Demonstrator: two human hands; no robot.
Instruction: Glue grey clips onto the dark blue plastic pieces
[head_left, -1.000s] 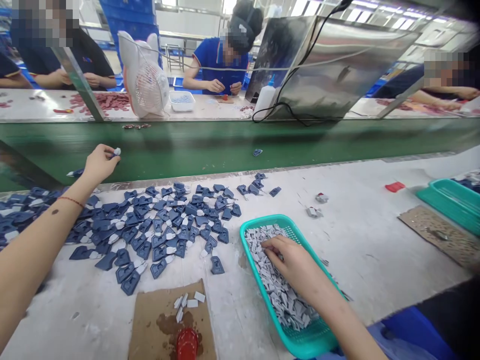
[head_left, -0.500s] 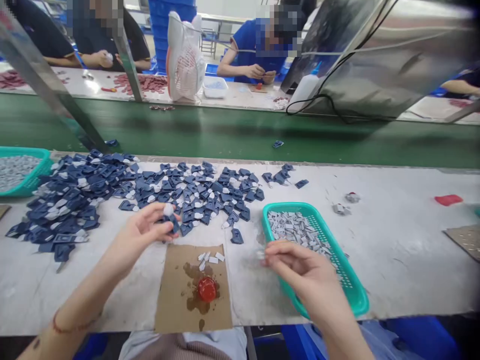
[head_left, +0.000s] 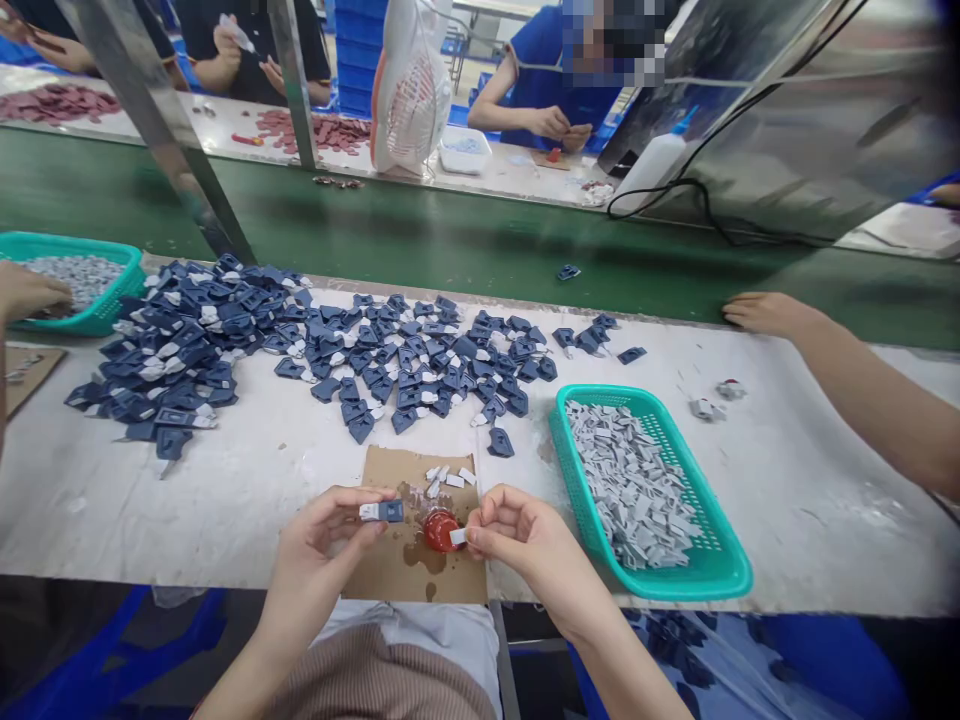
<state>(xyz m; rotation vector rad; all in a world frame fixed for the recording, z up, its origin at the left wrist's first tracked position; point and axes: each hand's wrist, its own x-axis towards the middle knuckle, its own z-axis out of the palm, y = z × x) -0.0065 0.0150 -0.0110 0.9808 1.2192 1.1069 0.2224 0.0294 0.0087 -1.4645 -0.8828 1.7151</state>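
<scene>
From afar I have my left hand (head_left: 319,545) closed on a navy-and-white piece (head_left: 388,511) and my right hand (head_left: 529,545) pinching a grey tab (head_left: 457,537) by the red pot (head_left: 437,528), the 2 not joined, with many tabs (head_left: 630,480) left in the green basket (head_left: 724,582).

A pale near worktop (head_left: 187,525) borders a green belt (head_left: 420,240); a white far bench (head_left: 517,182) lies beyond. Metal posts (head_left: 163,140) rise at left. Blue crates (head_left: 360,65) stand stacked behind the bench. A steel enclosure (head_left: 832,140) at right reflects light.
</scene>
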